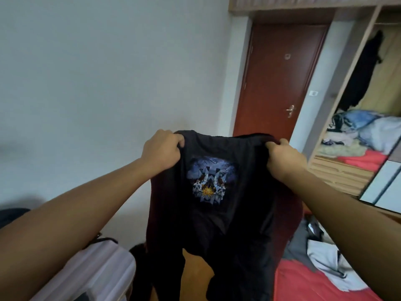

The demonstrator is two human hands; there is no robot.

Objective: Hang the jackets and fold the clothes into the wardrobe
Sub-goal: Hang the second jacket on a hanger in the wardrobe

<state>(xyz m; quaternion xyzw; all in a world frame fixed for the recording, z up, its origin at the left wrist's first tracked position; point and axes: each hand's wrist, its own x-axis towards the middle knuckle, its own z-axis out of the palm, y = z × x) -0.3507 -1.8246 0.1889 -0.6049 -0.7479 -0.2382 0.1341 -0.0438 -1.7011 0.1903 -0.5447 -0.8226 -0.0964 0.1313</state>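
left hand (161, 149): clenched on black shirt (234, 224), top corner at 10 o'clock;
right hand (282, 158): gripping top corner at 2 o'clock;
black shirt: held up mid-air, print facing, hanging down;
wardrobe (338, 177): at 3 o'clock, open, well apart

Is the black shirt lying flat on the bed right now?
No, the left hand and right hand grip the shirt by its top edge, and it hangs in the air.
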